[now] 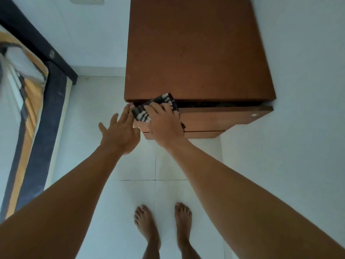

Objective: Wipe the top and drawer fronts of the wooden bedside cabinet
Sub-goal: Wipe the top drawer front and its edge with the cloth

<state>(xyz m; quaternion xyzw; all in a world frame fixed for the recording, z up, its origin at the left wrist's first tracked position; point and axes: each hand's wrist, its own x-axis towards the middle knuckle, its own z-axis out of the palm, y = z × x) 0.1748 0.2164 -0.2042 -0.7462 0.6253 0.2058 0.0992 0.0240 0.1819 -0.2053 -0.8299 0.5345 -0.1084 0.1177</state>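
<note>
The brown wooden bedside cabinet (197, 53) stands against the white wall, seen from above. Its top drawer front (220, 118) sticks out slightly, leaving a dark gap under the top; a lower drawer front (203, 135) shows beneath. My right hand (164, 124) presses a black-and-white striped cloth (158, 105) against the left end of the top drawer front. My left hand (119, 133) is spread flat, its fingertips touching the drawer's left corner, holding nothing.
A bed with a dark frame (46, 113) and an orange patterned mattress (28, 86) runs along the left. A round metal knob or lock (254, 115) sits at the drawer's right end. My bare feet (162, 230) stand on white floor tiles. A wall socket (85, 0) is at top left.
</note>
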